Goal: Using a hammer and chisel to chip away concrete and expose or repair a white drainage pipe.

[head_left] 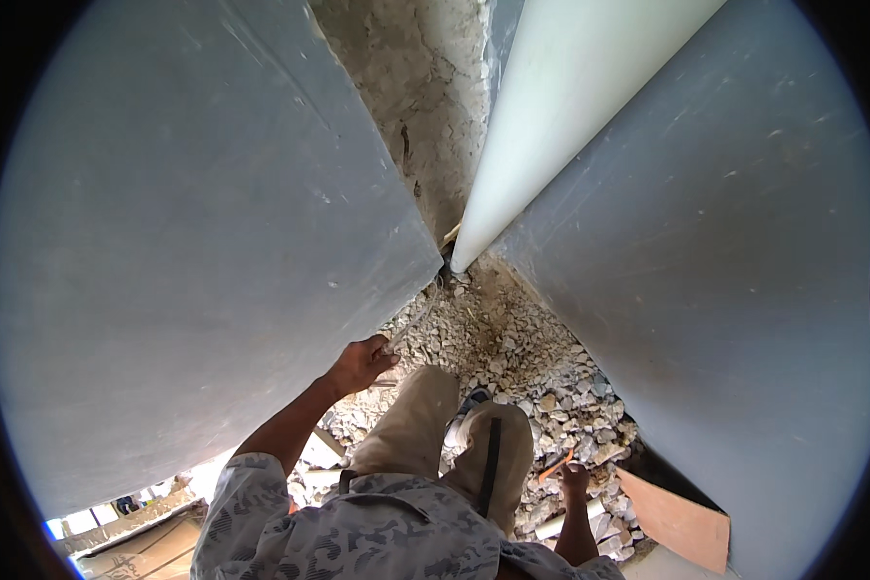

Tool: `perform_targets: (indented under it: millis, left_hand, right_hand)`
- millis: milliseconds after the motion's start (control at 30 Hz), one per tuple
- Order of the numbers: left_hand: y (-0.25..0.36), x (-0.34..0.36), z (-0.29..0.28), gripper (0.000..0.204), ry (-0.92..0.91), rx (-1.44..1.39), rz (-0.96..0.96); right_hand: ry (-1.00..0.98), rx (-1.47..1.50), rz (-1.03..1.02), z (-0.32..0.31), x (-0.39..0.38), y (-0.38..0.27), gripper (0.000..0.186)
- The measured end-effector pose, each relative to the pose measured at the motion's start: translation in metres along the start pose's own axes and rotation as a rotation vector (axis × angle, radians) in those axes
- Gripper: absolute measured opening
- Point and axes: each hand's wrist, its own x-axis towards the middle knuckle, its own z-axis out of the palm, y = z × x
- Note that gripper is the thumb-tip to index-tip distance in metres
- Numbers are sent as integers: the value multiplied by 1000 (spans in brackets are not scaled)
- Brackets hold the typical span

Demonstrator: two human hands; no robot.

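Note:
My left hand (pixel 362 362) is closed on a thin, pale strand, perhaps a wire or string (pixel 411 323), which runs up over the gravel toward the dark gap at the foot of a long white pipe (pixel 541 116). The hand is beside the lower edge of the left grey panel (pixel 193 242). My right hand (pixel 574 477), low beside my right leg, is closed on an orange-handled tool (pixel 555 465), whose type I cannot make out. Beneath that hand lie stones and pale offcuts.
Another grey panel (pixel 706 242) slopes along the right. A rough concrete surface (pixel 396 68) lies between the panels. Loose gravel (pixel 503 338) covers the ground around my legs. A tan board (pixel 675 522) leans at lower right, and cardboard (pixel 145 551) lies at lower left.

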Motion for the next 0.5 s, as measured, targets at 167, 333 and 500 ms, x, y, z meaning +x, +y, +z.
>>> perform_targets:
  millis: [167, 333, 500]
  left_hand:
    - [-46, 56, 7, 39, 221, 215, 116]
    - [-96, 86, 17, 36, 416, 458, 424]
    - [-136, 113, 37, 32, 777, 316, 754]
  right_hand:
    - [183, -75, 250, 71, 76, 126, 70]
    - [365, -322, 656, 127, 88, 95, 83]
    - [666, -16, 375, 216, 125, 178, 65]
